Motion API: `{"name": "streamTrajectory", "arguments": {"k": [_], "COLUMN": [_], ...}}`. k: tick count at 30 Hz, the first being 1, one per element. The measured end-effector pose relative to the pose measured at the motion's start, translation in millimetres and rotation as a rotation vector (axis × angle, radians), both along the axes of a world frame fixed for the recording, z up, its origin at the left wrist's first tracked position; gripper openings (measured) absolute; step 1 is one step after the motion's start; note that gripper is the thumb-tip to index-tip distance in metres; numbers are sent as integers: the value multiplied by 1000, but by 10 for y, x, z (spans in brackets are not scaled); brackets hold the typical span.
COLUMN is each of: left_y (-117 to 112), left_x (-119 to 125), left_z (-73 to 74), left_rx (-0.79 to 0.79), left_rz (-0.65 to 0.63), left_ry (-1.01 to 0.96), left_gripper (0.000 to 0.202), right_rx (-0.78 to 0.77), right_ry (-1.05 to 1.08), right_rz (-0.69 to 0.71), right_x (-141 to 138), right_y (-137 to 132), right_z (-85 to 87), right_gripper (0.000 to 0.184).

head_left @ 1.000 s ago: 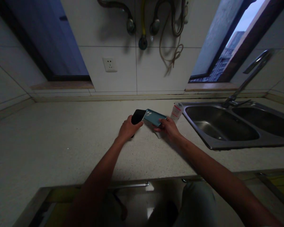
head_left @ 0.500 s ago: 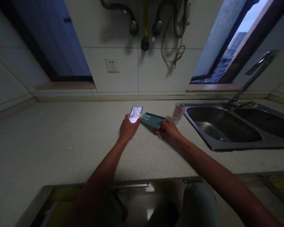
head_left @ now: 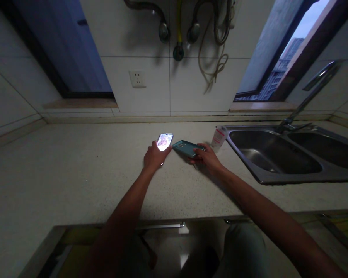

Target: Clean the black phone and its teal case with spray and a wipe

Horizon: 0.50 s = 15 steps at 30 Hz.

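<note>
My left hand [head_left: 155,156] is closed around the sides of a smartphone [head_left: 165,141], whose lit screen faces up. Part of the phone's lower end is hidden under the hand. To the right, my right hand [head_left: 206,157] grips the near right end of a teal phone case [head_left: 186,148], with camera cutouts showing at its far left end. The case is tilted a little above the countertop [head_left: 174,189], its left end close to my left thumb. Just beyond my right hand stands a clear plastic container [head_left: 219,137] with a pink and white label.
A double-basin steel sink [head_left: 274,150] with a tall faucet [head_left: 319,83] takes up the right side. On the tiled wall are a socket [head_left: 137,78], pipes and a looped cord [head_left: 217,69]. Windows open at left and right. Drawer handles [head_left: 162,226] run below the counter edge.
My left hand has lowered the phone slightly toward the counter and tilted it flatter. The teal case in my right hand has tipped a little flatter too.
</note>
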State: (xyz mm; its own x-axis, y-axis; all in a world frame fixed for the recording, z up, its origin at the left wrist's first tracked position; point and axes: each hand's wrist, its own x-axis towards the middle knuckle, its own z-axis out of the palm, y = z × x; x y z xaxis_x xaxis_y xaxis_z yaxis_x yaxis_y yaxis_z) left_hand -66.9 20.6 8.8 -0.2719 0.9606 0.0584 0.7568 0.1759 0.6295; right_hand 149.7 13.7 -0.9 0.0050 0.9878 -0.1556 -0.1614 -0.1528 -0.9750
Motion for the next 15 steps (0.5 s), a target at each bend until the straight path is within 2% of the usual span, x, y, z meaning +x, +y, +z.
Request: {"name": "streamTrajectory", "arguments": {"k": [2,5,10,15], "left_y": [2,21,59,79], "left_x": [-41,-107,-186,-252], "left_z": [-17,-58,-100,-108], "left_rx": [-12,-27,-64,-130], "left_rz": [15,33,64,117], "left_ry": [80,172,275,345], "left_gripper": [76,76,74,74], "right_rx": [-11,-10,22,-11], "right_ry": [4,0,-20,-29], "right_rz": [-15,-8,9,67], "right_x": [9,23,28,15], "right_y": [13,28,26,16], "right_z": [-8,-31,-69,-68], "right_gripper": [47,50,45,41]}}
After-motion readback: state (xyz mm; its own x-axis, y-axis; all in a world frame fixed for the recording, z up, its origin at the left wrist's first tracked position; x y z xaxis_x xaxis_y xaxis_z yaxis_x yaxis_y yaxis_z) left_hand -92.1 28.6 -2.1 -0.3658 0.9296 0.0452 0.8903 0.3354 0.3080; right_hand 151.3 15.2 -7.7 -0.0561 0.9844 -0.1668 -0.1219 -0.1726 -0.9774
